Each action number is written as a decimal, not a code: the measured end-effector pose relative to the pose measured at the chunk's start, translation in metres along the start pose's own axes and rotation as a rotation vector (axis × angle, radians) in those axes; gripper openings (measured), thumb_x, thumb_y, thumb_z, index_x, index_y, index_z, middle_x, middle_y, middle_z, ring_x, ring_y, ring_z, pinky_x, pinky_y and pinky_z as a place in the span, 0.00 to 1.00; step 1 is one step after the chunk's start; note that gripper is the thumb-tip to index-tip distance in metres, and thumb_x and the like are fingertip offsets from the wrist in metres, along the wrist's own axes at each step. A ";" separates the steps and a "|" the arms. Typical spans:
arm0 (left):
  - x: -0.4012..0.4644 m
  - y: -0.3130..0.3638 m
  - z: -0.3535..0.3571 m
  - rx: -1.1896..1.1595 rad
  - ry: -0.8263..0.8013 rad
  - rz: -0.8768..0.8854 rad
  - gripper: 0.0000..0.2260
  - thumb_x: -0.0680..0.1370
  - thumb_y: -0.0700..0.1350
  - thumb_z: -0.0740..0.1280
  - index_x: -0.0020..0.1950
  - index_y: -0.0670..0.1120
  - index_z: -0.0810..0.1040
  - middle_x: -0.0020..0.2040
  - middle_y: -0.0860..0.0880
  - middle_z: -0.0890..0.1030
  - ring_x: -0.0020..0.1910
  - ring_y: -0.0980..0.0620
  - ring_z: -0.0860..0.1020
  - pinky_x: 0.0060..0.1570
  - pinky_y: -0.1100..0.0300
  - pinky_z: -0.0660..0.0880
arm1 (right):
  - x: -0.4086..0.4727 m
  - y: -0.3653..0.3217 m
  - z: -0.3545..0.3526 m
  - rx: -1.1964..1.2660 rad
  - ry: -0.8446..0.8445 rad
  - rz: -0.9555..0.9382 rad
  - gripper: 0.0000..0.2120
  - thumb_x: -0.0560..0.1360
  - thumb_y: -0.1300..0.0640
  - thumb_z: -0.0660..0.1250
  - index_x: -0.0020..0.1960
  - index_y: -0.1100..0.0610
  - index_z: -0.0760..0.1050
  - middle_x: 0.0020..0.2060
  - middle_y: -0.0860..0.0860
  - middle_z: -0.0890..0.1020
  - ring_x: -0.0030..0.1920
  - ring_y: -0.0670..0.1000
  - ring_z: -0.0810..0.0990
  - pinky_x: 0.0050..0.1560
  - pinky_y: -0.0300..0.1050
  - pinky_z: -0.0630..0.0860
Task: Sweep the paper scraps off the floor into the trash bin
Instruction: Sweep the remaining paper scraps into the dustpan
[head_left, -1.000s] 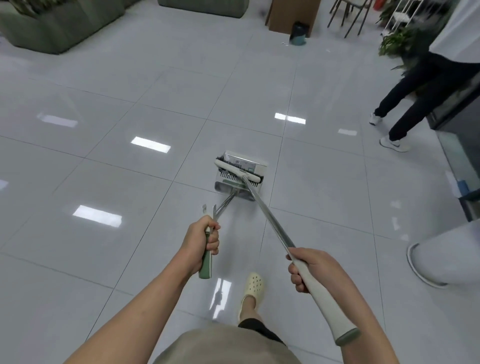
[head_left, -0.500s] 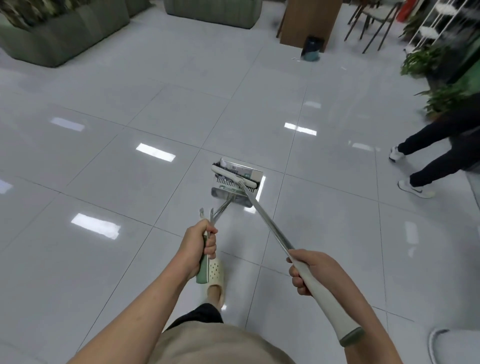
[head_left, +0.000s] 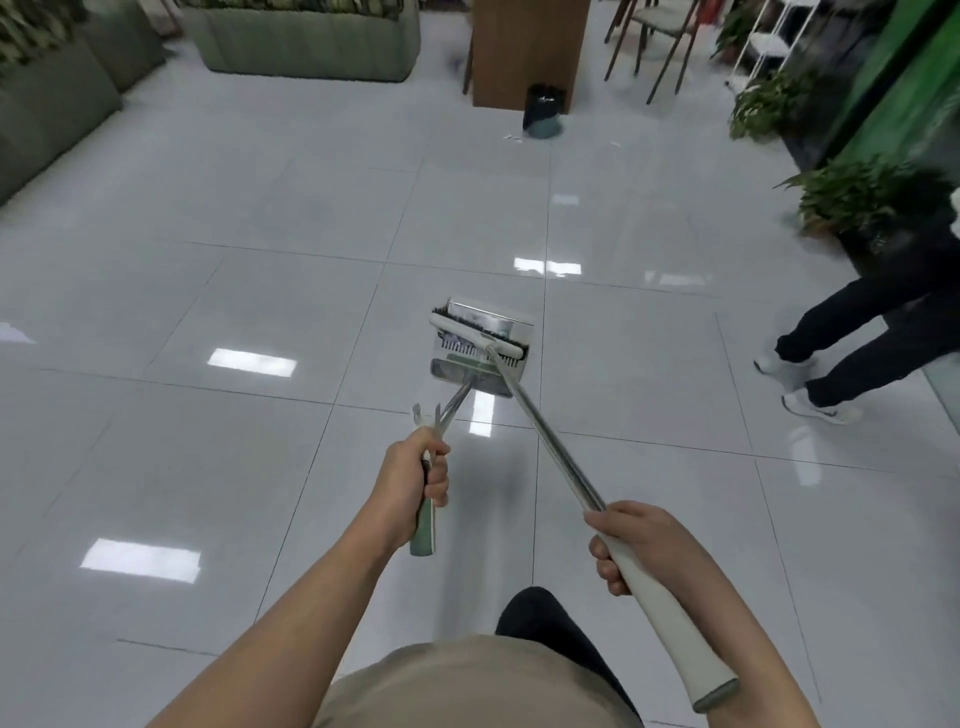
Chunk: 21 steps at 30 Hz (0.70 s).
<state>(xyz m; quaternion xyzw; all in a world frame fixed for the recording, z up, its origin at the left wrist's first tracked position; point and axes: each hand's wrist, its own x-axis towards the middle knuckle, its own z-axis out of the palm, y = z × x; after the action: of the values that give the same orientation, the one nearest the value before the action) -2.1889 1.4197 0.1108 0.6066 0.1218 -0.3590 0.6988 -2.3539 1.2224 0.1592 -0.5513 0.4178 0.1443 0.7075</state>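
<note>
Your left hand (head_left: 410, 483) grips the green handle of the dustpan (head_left: 475, 358); your right hand (head_left: 631, 540) grips the white grip of the broom (head_left: 550, 447). The broom head lies across the dustpan's mouth. The trash bin (head_left: 543, 111) stands well beyond the dustpan, against a wooden cabinet (head_left: 527, 49). Paper scraps (head_left: 513, 137) lie just beside the bin. A bystander's legs (head_left: 852, 332) are right of the dustpan.

No legible txt, labels, brands or nos. anywhere. Dustpan (head_left: 480, 358) has a pale patch on its back wall, just behind the broom head (head_left: 475, 335), maybe a sticker, but too blurred to read.
</note>
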 end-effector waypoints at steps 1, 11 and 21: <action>0.025 0.017 0.012 0.005 -0.006 0.001 0.11 0.68 0.45 0.64 0.47 0.46 0.66 0.27 0.52 0.61 0.23 0.54 0.57 0.22 0.62 0.61 | 0.019 -0.021 -0.006 0.012 0.005 -0.007 0.10 0.76 0.63 0.69 0.40 0.61 0.69 0.28 0.58 0.73 0.24 0.53 0.70 0.25 0.41 0.68; 0.281 0.180 0.152 -0.067 0.016 -0.011 0.06 0.77 0.45 0.60 0.44 0.43 0.70 0.26 0.54 0.62 0.21 0.56 0.58 0.24 0.63 0.59 | 0.236 -0.271 -0.102 0.005 -0.025 -0.014 0.09 0.76 0.63 0.69 0.42 0.61 0.69 0.28 0.58 0.73 0.23 0.52 0.70 0.24 0.39 0.68; 0.497 0.326 0.234 -0.077 0.048 0.009 0.14 0.64 0.48 0.63 0.46 0.45 0.69 0.26 0.53 0.62 0.21 0.55 0.58 0.23 0.62 0.61 | 0.428 -0.497 -0.147 -0.002 -0.062 0.016 0.07 0.76 0.63 0.68 0.44 0.60 0.69 0.28 0.57 0.73 0.23 0.51 0.70 0.23 0.38 0.67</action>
<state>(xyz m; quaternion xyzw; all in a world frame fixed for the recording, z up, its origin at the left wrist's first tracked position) -1.6851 1.0273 0.1126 0.5884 0.1496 -0.3361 0.7201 -1.8261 0.8065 0.1592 -0.5441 0.3998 0.1673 0.7184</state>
